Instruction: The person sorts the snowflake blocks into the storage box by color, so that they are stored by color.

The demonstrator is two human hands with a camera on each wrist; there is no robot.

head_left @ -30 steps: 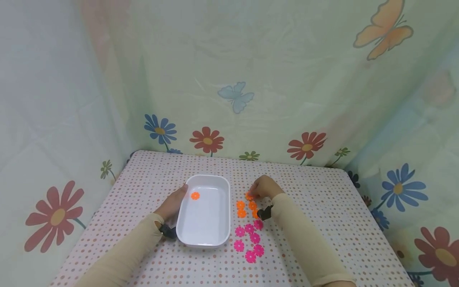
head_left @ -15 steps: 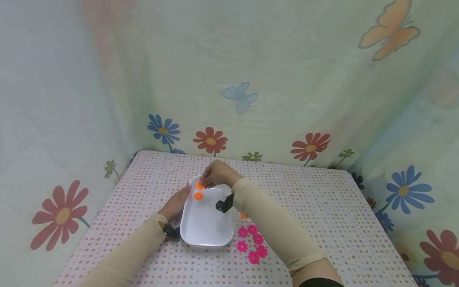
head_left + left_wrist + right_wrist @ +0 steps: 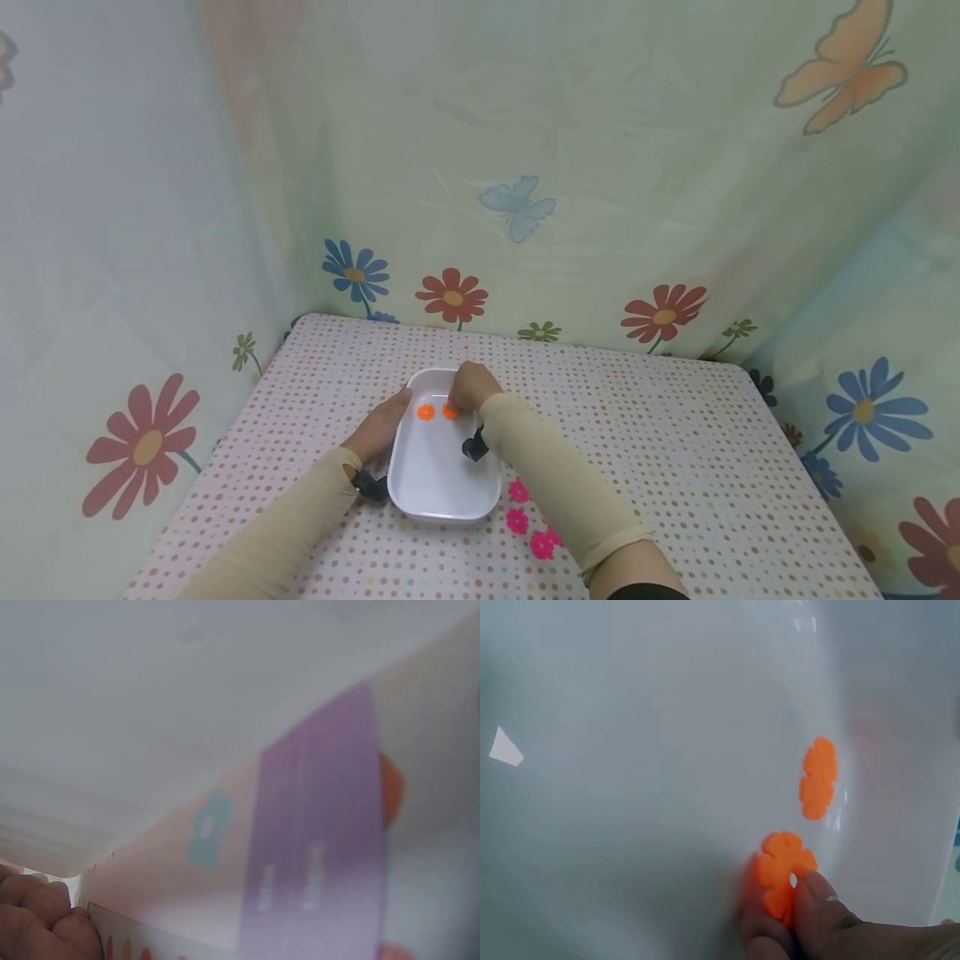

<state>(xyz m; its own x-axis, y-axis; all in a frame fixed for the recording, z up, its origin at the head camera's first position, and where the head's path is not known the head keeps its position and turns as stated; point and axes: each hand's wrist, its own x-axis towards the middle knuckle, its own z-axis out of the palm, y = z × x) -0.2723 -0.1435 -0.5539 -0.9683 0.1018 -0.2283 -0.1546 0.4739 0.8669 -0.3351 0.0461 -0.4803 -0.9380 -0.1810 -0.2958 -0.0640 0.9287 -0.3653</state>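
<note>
A white rectangular tray (image 3: 438,475) lies on the table, and my left hand (image 3: 381,425) holds its left side near the far corner. In the left wrist view curled fingers (image 3: 45,919) show at the lower left, beside the tray's outer wall. My right hand (image 3: 474,386) is inside the tray at its far right, pinching an orange flower-shaped piece (image 3: 780,862) between thumb and finger. The pinched piece stands tilted near the tray floor. Another orange flower piece (image 3: 819,778) lies flat on the tray floor, just left of it in the head view.
Several pink flower pieces (image 3: 517,521) lie on the dotted table cover (image 3: 675,467) right of the tray, partly hidden by the right sleeve (image 3: 562,483). A floral curtain (image 3: 585,275) stands behind the table's far edge.
My right hand has gone from the orange pieces on the table into the tray, carrying one flower piece, then moved right beside the lying one. My left hand stays at the tray.
</note>
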